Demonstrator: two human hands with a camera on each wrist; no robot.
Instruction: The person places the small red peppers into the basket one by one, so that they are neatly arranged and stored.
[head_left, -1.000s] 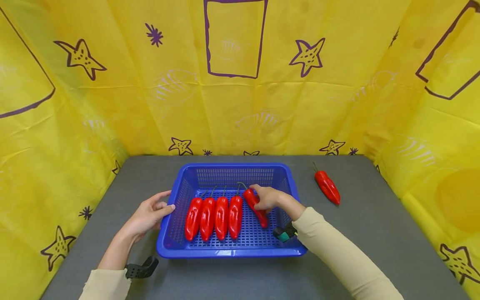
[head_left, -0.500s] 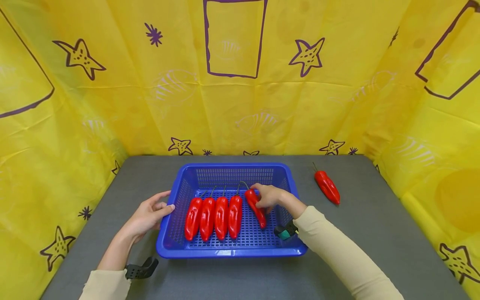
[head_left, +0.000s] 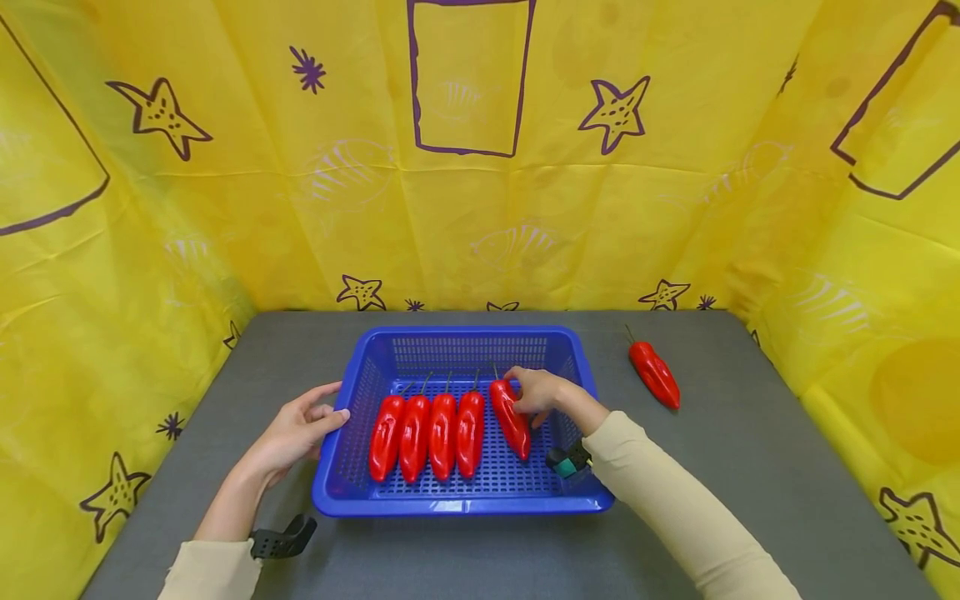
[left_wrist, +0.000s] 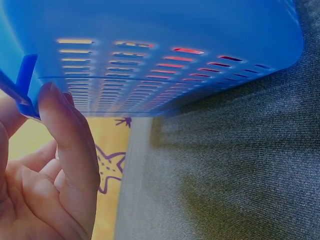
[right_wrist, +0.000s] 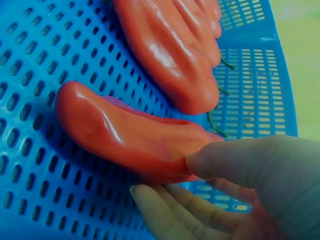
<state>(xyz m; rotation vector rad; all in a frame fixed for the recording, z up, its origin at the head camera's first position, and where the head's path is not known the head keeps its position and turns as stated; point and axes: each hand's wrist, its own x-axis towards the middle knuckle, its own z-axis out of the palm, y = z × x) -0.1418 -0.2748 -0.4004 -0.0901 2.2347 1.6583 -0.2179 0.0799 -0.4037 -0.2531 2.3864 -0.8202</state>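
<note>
A blue plastic basket (head_left: 465,507) holds several glossy red chili peppers with thin green stems. Four-sided and slotted, it stands on the grey table. At its left rim my left hand (head_left: 300,429) grips the edge, thumb over the top; in the left wrist view the hand (left_wrist: 65,155) pinches the rim from outside. Inside, on the right, my right hand (head_left: 536,393) holds one red chili pepper (head_left: 510,421) near its stem end. The right wrist view shows thumb and fingers around that pepper (right_wrist: 110,130), whose tip points away. The other peppers (head_left: 442,437) lie side by side to its left.
Another red chili pepper (head_left: 655,375) lies on the grey table (head_left: 712,467), right of the basket. Yellow cloth (head_left: 480,225) with starfish drawings encloses the table at the back and both sides.
The pepper in my right hand has rolled and straightened slightly, its stem now pointing more directly away and its tip nearer the left. The left hand and basket have stayed put.
</note>
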